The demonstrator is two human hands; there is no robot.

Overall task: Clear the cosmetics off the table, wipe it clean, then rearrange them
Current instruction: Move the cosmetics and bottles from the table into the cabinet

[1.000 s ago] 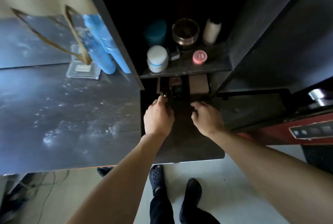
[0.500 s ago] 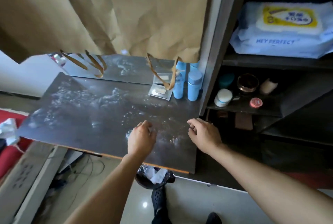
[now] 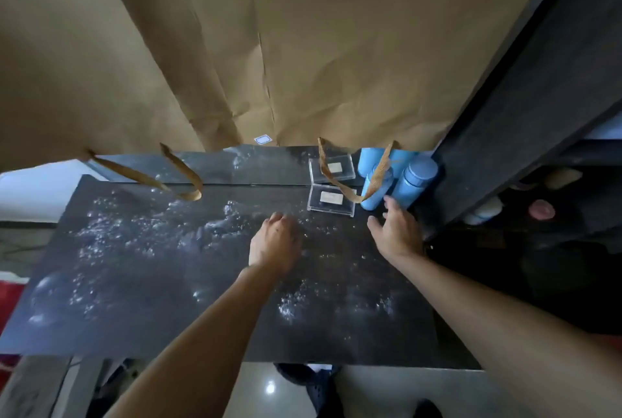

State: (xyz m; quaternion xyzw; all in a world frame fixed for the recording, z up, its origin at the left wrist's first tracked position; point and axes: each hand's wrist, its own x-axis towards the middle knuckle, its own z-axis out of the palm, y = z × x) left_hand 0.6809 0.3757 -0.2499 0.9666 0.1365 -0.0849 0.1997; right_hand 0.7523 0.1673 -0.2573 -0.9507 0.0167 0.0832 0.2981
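Observation:
The dark glossy table [image 3: 141, 276] carries white smears and specks. At its far right stand two blue bottles [image 3: 415, 180] beside a clear flat case [image 3: 331, 200] with a pale label. My right hand [image 3: 393, 232] hovers open just in front of the bottles, fingertips close to the nearer one, touching nothing that I can see. My left hand [image 3: 274, 242] rests over the table's middle with fingers curled and nothing visible in it.
Brown paper bags [image 3: 303, 47] hang over the back of the table, their handles [image 3: 353, 178] dangling onto the case and bottles. A dark shelf unit [image 3: 538, 97] rises at right, holding small jars [image 3: 540, 210]. My feet show on the floor below the table's edge.
The view swung from the shelf's lower compartment up to the tabletop. Both hands left the shelf and moved forward over the table, the right one reaching near the blue bottles.

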